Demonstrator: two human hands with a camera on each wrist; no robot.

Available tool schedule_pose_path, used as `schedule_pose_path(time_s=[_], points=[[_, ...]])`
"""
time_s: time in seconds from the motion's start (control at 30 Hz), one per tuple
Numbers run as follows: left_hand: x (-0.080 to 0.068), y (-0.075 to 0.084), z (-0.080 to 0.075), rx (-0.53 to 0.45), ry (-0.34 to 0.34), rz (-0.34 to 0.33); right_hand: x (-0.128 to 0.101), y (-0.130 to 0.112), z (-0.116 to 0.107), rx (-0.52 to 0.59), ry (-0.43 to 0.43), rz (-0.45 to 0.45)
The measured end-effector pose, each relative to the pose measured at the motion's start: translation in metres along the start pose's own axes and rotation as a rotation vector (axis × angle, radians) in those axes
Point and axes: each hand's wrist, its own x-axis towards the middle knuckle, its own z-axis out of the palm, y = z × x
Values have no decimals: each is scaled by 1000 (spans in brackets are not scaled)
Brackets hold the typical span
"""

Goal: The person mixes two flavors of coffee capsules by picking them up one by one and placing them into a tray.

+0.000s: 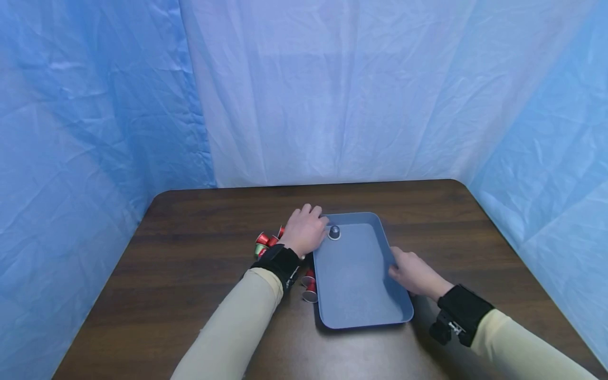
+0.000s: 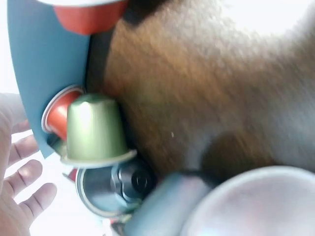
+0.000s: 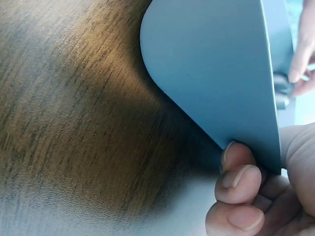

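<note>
Sleeves come in from 6 o'clock, so both hands are busy on the desk. Right hand pinches the tray rim at its 3 o'clock edge. Left hand curls over the capsules at the tray's 10 o'clock, fingertips by the grey capsule inside. Looks barely started: one in, the pile's all left outside.

One tray (one capsule inside).
</note>
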Motion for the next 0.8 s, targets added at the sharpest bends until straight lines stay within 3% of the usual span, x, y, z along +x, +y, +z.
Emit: schedule_pose_path(time_s=[0.37, 0.6, 0.8], points=[[-21, -23, -26, -94, 1, 8, 0, -2, -1, 4, -8, 10], [-38, -36, -39, -72, -4, 54, -1, -2, -1, 2, -4, 11], [-58, -39, -48, -56, -10, 106, -1, -2, -1, -11, -2, 10]])
